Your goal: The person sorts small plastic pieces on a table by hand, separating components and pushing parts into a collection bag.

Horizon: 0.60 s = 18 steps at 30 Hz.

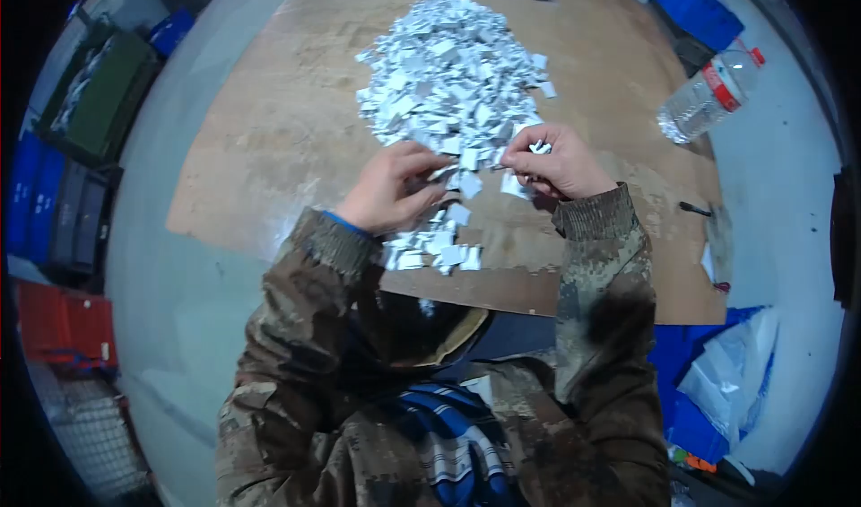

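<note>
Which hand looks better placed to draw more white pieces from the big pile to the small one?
Probably the left hand: it is beside the gap between the big pile and the small pile, thumb and fingers apart. The right hand has white pieces in its curled fingers.

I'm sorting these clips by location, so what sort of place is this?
Probably a workshop or small factory floor: a big heap of small white pieces on a bare board table, with a green bin and a red crate along the side.
</note>
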{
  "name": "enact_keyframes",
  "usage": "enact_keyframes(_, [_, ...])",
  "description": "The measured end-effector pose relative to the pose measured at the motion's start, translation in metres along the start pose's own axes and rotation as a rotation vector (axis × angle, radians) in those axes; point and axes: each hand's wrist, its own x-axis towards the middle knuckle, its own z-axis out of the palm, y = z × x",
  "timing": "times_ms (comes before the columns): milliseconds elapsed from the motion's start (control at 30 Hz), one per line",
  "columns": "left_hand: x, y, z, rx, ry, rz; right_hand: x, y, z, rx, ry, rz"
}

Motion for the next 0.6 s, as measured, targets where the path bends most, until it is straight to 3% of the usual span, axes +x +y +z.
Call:
enact_keyframes(133, [0.007,0.003,0.008,0.021,0.029,0.12,-0.029,-0.016,-0.028,-0.354,0.104,-0.011])
enact_keyframes(267, [0.006,0.002,0.009,0.22,-0.041,0.281,-0.024,0.011,-0.05,-0.829,0.16,0.022])
enact_keyframes(467, [0.004,-0.011,0.007,0.044,-0.101,0.231,0.011,0.043,0.001,-0.916,0.055,-0.22])
enact_keyframes(600, [0.005,0.007,-0.001,-0.031,-0.109,-0.48,0.009,0.041,0.014,-0.622,-0.16,-0.301])
